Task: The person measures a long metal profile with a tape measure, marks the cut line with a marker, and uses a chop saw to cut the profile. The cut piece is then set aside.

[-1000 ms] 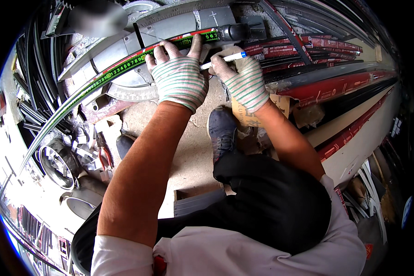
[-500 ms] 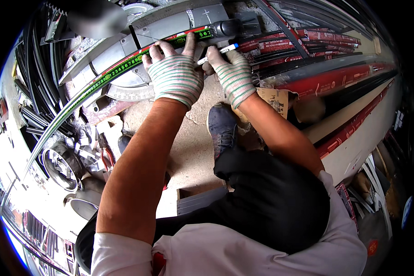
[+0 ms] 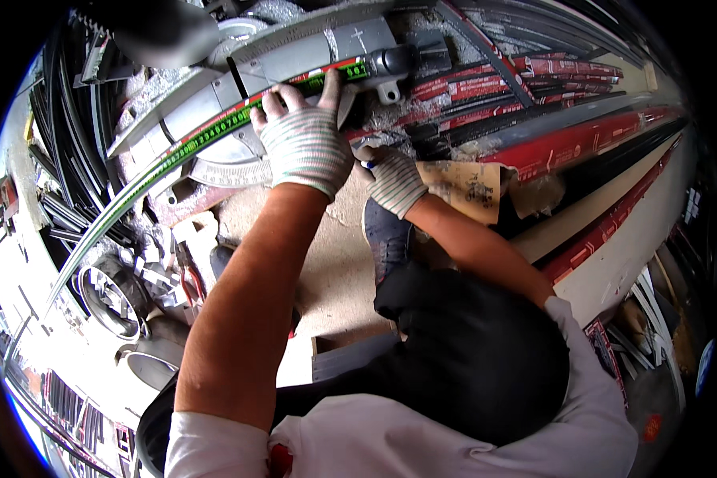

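Bare floor [image 3: 327, 275] leaves room, blocked rightward by the shoe [image 3: 386, 239].

Head view, wide fisheye: my remote feed looks steeply down from the wearer's head, the pale shirt [image 3: 390, 436] nearest, the left hand [image 3: 304, 147] and right hand [image 3: 392, 178] in the middle ground, a grey metal plate [image 3: 291, 46] beyond.

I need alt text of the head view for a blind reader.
A person's gloved left hand rests on a green measuring tape along a mitre saw's grey base; the gloved right hand grips a blue-ended marker. Red-handled pliers lie lower left.
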{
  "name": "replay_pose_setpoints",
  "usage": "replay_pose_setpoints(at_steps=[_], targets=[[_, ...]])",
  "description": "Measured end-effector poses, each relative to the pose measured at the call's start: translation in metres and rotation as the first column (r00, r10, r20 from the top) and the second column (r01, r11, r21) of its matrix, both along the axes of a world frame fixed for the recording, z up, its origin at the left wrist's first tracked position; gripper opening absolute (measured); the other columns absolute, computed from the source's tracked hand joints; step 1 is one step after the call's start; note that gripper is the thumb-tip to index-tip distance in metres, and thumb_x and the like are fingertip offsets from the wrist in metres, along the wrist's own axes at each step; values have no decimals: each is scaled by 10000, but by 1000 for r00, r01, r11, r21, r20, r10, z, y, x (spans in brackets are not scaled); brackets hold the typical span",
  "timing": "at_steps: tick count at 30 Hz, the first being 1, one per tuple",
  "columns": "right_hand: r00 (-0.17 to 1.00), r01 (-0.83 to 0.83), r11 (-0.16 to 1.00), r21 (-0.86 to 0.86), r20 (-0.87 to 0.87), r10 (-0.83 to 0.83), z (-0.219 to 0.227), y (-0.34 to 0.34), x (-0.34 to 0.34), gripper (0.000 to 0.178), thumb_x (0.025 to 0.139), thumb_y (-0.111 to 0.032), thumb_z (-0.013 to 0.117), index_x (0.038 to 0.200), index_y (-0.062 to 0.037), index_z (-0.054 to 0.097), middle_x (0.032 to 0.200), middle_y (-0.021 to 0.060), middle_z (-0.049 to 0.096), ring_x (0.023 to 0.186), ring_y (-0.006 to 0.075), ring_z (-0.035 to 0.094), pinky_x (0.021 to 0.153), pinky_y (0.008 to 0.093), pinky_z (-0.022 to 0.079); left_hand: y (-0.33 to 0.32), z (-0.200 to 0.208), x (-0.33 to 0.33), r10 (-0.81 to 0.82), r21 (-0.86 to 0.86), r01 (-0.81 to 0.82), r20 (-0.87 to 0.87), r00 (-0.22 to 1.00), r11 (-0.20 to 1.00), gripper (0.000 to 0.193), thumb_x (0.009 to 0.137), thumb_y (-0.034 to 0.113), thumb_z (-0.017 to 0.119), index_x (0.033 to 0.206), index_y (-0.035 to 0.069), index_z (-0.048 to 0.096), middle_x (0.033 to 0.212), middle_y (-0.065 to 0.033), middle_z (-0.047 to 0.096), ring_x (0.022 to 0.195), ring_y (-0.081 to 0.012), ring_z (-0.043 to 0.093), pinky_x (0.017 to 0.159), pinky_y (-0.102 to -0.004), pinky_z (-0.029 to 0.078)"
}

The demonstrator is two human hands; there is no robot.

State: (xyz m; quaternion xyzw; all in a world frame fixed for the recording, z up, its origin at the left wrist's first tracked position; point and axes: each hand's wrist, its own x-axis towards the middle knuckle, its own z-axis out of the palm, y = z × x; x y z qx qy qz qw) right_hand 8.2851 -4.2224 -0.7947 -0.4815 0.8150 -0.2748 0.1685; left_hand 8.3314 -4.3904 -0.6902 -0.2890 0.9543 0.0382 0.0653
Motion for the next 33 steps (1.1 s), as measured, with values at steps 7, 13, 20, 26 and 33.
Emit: replay_pose_setpoints(at_steps=[7, 13, 20, 26, 33], targets=[[575, 254, 859, 444, 645, -504, -27, 13, 3, 348, 981, -379, 638, 973, -33, 675, 790, 113, 734, 675, 203, 702, 675, 359, 567, 0, -2, 1, 6, 27, -5, -45, 999, 1000, 879, 748, 257, 743, 1555, 354, 409, 1396, -324, 433, 1326, -501, 410, 1118, -633, 300], [891, 228, 915, 333, 308, -334, 25, 7, 2, 303, 909, -334, 722, 861, -35, 706, 835, 189, 735, 781, 324, 731, 737, 461, 563, 0, -3, 0, -2, 22, 3, -40, 999, 1000, 883, 747, 268, 751, 1557, 350, 409, 1399, -333, 430, 1331, -509, 404, 1117, -639, 298], [844, 252, 932, -258, -412, -343, 119, -55, -90, 491, 833, -364, 771, 1255, -138, 664, 1207, 174, 624, 1096, 352, 601, 935, 476, 521, -1, -4, 4, 13, 7, -13, -24, 1000, 1000, 913, 735, 312, 777, 1562, 351, 392, 1429, -344, 413, 1356, -519, 383, 1130, -646, 289], [976, 146, 903, 403, -208, -65, 141, -91, -122, 503, 880, -474, 695, 1230, -114, 681, 1247, 180, 648, 1168, 357, 630, 998, 468, 518, -1, 0, 4, 8, 27, -6, -51, 999, 1000, 895, 726, 310, 779, 1546, 339, 423, 1409, -328, 433, 1339, -503, 400, 1129, -636, 299], [944, -22, 880, 475, -281, 175, 135, -101, -127, 429, 908, -397, 658, 1224, -107, 664, 1180, 179, 667, 1110, 375, 650, 964, 456, 531, -3, 7, 1, 16, 43, -13, -60, 998, 999, 828, 729, 293, 745, 1511, 307, 474, 1344, -308, 477, 1291, -487, 438, 1113, -620, 325]])
